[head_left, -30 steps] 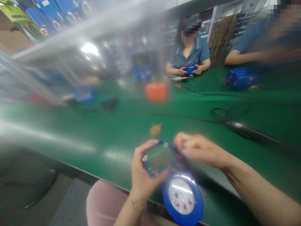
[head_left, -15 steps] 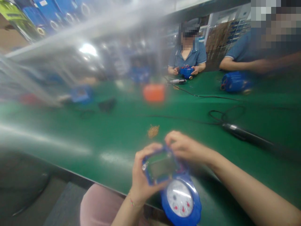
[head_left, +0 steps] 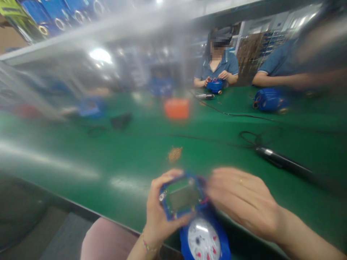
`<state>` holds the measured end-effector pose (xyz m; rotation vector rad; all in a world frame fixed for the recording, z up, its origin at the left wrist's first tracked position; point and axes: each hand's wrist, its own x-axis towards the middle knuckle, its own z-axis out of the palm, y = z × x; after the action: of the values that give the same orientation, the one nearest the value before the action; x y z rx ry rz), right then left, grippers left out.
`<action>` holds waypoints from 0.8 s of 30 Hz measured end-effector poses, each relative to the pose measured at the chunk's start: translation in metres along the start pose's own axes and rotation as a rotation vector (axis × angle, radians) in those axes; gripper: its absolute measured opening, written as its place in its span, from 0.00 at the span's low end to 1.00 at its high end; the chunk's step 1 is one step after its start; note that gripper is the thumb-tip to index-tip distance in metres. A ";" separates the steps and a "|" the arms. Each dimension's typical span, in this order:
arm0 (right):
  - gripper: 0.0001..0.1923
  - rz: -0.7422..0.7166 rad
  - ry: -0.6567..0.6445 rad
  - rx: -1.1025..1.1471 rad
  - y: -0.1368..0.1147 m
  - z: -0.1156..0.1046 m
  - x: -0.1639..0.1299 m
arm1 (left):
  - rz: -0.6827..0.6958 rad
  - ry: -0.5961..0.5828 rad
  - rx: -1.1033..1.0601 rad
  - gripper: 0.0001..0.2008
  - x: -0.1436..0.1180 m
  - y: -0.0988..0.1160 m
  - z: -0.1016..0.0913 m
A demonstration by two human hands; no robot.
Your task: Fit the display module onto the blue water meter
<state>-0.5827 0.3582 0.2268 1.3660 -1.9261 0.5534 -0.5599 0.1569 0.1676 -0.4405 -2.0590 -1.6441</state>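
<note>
Blue water meter [head_left: 202, 234] w/ white dial sits at the near edge of the green table [head_left: 135, 155], low centre of view, just in front of the person's lap. Its upper part is a blue-framed display module [head_left: 182, 196] w/ greenish screen, tilted toward the camera. Left hand [head_left: 159, 213] grips that module: fingers curled over its top edge, thumb under the lower edge, so clenched on the module. Right hand [head_left: 242, 202] lies flat-ish beside it, fingertips touching the module's right side; blurred, so can't tell if they pinch anything. Small heap of brass-coloured bits [head_left: 174, 154] lies on the table just beyond the hands. Black electric screwdriver [head_left: 282, 163] w/ looped cable lies to the right, apart from both hands. Further back: orange box [head_left: 176, 108], blurred. Across the table a co-worker [head_left: 217, 65] in blue shirt holds another blue meter [head_left: 214, 86]; a second co-worker's arm [head_left: 282, 77] is at far right, near one more blue meter [head_left: 268, 100]. Left half of view is smeared by glare.
</note>
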 end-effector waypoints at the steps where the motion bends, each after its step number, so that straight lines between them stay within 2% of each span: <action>1: 0.10 0.000 0.043 -0.048 -0.003 0.005 -0.002 | 0.019 0.013 -0.012 0.31 0.000 0.001 0.001; 3: 0.07 0.027 0.132 -0.110 -0.006 0.017 -0.005 | 0.077 0.035 -0.033 0.31 -0.001 0.001 0.002; 5: 0.04 0.122 0.149 -0.098 -0.005 0.029 -0.007 | 0.106 0.029 -0.038 0.31 -0.003 0.000 0.002; 8: 0.07 0.255 0.067 0.060 0.002 0.044 -0.009 | 0.118 0.000 0.007 0.31 -0.006 -0.003 0.000; 11: 0.08 0.261 -0.007 0.263 0.012 0.052 -0.008 | 0.257 -0.089 -0.011 0.32 -0.003 -0.003 -0.001; 14: 0.09 0.354 -0.134 0.430 0.018 0.054 0.000 | 0.378 -0.197 -0.064 0.31 0.006 0.000 -0.001; 16: 0.09 0.434 -0.216 0.606 0.021 0.055 0.008 | 0.395 -0.243 -0.063 0.31 0.010 0.002 -0.002; 18: 0.10 0.484 -0.264 0.815 0.025 0.056 0.013 | 0.354 -0.285 -0.023 0.30 0.012 0.003 -0.003; 21: 0.12 0.472 -0.303 1.078 0.037 0.063 0.012 | 0.321 -0.330 0.022 0.30 0.013 0.002 -0.005; 24: 0.15 0.460 -0.397 1.200 0.052 0.076 0.006 | 0.473 -0.330 -0.021 0.36 0.017 -0.003 -0.008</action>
<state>-0.6545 0.3204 0.1839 1.7675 -2.3169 2.0217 -0.5747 0.1478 0.1753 -1.1726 -1.9513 -1.3719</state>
